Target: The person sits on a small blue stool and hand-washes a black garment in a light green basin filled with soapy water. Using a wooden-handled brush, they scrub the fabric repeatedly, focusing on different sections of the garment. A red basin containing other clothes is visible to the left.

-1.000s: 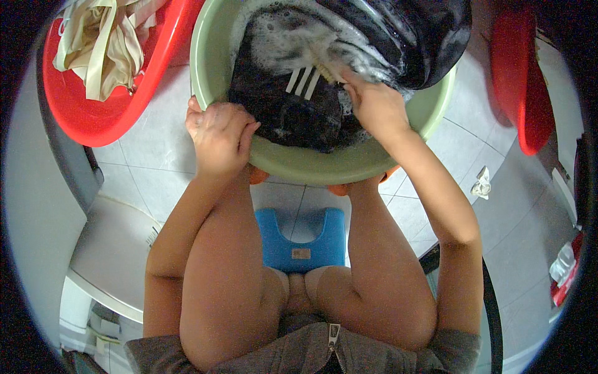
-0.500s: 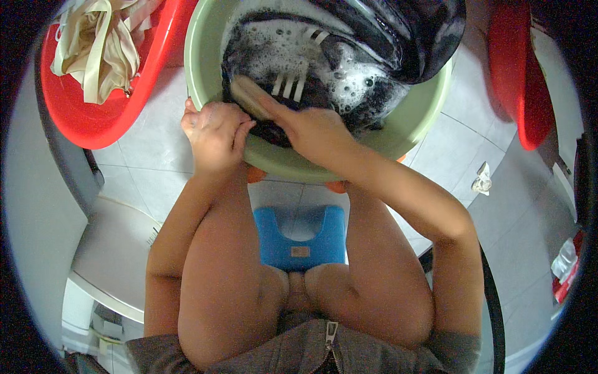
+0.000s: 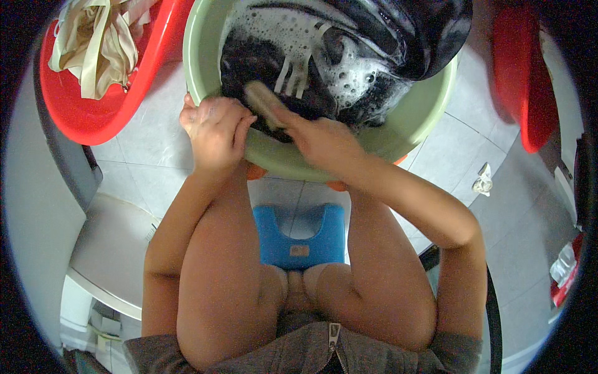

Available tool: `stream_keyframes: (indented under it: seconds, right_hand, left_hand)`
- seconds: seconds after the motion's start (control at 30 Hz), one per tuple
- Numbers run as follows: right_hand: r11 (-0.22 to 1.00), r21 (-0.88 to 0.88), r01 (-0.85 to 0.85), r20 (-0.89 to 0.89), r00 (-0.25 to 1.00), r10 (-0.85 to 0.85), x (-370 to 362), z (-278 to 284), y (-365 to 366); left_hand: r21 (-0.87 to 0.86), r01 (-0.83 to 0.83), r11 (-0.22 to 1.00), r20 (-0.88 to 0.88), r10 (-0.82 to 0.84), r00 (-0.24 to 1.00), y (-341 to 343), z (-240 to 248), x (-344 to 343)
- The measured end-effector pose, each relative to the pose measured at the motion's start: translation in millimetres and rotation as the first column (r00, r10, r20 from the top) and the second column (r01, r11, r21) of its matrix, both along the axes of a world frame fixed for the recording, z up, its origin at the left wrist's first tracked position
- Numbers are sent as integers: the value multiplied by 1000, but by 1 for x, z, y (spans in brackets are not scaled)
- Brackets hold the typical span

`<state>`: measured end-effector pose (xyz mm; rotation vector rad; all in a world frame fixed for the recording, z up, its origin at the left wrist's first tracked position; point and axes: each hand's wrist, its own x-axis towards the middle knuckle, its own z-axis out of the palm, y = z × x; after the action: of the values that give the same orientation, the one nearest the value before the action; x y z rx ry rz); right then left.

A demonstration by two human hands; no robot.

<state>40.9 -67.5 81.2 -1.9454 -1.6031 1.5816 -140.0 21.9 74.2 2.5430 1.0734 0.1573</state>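
Note:
A pale green basin (image 3: 200, 56) in front of me holds a soaked black garment (image 3: 248, 65) with white stripes, under foamy water. At the basin's near left rim my left hand (image 3: 215, 129) is closed, its fingers wrapped over the edge; whether it also pinches cloth is hidden. My right hand (image 3: 329, 146) grips a light brown scrubbing brush (image 3: 261, 101), blurred by motion, against the garment beside the stripes. Shiny wet black material (image 3: 430, 43) bulges over the basin's far right side.
A red tub (image 3: 93, 121) with cream-coloured cloth (image 3: 103, 53) stands at the far left. Another red tub (image 3: 529, 93) is at the right. A blue plastic stool (image 3: 302, 249) shows between my legs. Crumpled white scrap (image 3: 483, 179) lies on the tiled floor.
The brush has shifted slightly right and down with my right hand. The white stripes have bent and the foam left of them has thinned. My left hand stays on the rim.

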Motion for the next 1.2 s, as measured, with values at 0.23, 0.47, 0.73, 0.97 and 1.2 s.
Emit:
stream_keyframes:
  seconds: [0.23, 0.47, 0.73, 0.97, 1.2]
  right_hand:
    - [963, -66, -263, 161, 949, 270, 25, 21, -7]
    - [924, -135, -357, 215, 900, 379, 73, 63, -29]
    - [1000, -6, 19, -3, 1000, -19, 5, 4, -10]
    - [947, -136, -292, 126, 943, 309, 43, 37, -27]
    - [914, -128, -386, 106, 911, 400, 58, 22, -37]
  left_hand:
    - [-6, 5, 1000, 10, -5, 1000, 3, 2, -3]
    - [-24, 17, 1000, -9, -17, 1000, 1, 2, -7]
    - [-15, -18, 1000, 10, 18, 1000, 0, 1, 1]
    - [-35, -2, 999, 1, 2, 1000, 1, -1, -6]
    - [-36, -21, 999, 10, 21, 1000, 0, 1, -2]
